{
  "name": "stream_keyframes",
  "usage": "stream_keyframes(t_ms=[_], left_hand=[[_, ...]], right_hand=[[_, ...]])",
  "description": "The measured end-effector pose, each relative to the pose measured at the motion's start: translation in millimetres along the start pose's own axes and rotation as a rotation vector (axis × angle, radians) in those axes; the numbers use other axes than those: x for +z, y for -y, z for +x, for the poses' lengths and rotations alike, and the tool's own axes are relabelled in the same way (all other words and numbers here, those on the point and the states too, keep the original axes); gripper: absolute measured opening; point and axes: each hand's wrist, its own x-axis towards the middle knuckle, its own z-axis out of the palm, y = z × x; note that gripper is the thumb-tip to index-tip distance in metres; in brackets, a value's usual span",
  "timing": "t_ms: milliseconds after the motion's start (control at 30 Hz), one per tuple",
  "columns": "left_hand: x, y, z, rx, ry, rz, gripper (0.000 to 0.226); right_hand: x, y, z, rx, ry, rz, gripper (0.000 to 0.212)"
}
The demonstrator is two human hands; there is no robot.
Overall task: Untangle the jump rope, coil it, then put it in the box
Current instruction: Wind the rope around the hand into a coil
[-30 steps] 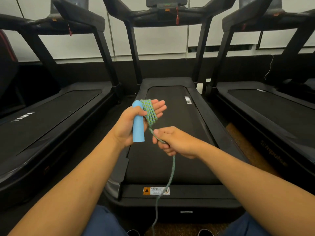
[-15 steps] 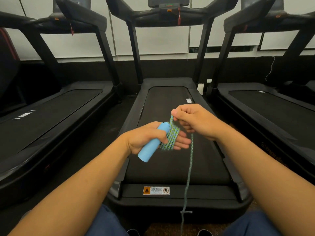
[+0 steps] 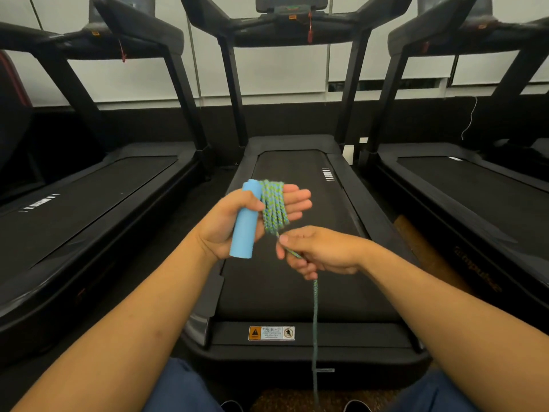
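1. Winding around our left hand (image 3: 234,221), the green-and-blue rope (image 3: 274,208) sits in several turns across the outstretched fingers (image 3: 297,200), held in the air over the middle treadmill (image 3: 350,209).
2. We clamp the light blue handle (image 3: 245,221) upright under the left thumb, just beside the coil and touching it.
3. Our right hand (image 3: 320,251) is closed on the rope just below the coil, thumb and fingers pinched together around the strand.
4. From that fist the free rope hangs straight down past the treadmill's warning label (image 3: 271,333) and out of view between our shoes.
5. We see more treadmills to either side, well apart from the hands.
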Motion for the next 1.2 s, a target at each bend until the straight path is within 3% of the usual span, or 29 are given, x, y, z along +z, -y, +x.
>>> stream_keyframes(t_ms=[100, 300, 533, 633, 700, 867, 1033, 1200], left_hand=[[-9, -3, 3, 0.055, -0.012, -0.023, 0.071], [-17, 1, 2, -0.041, -0.165, 0.280, 0.054], [11, 11, -3, -0.202, 0.124, 0.411, 0.056], [23, 10, -4, -0.223, 0.183, 0.333, 0.038], [26, 6, -8, -0.183, 0.103, 0.314, 0.024], [10, 1, -4, -0.103, -0.006, 0.143, 0.074], [5, -5, 0, 0.051, 0.135, -0.131, 0.074], [-9, -4, 5, 0.110, -0.058, 0.020, 0.063]], right_hand=[[1, 11, -9, 0.023, 0.033, -0.102, 0.029], [-6, 43, -30, -0.125, -0.079, -0.172, 0.026], [-25, 45, -25, -0.294, -0.379, -0.065, 0.031], [-30, 35, -19, -0.295, -0.419, 0.000, 0.032], [-28, 26, -15, -0.287, -0.404, 0.074, 0.034], [-5, 13, -5, -0.134, -0.221, 0.146, 0.029], [5, 17, -8, -0.041, -0.045, 0.062, 0.031], [7, 29, -17, -0.050, -0.014, -0.079, 0.031]])
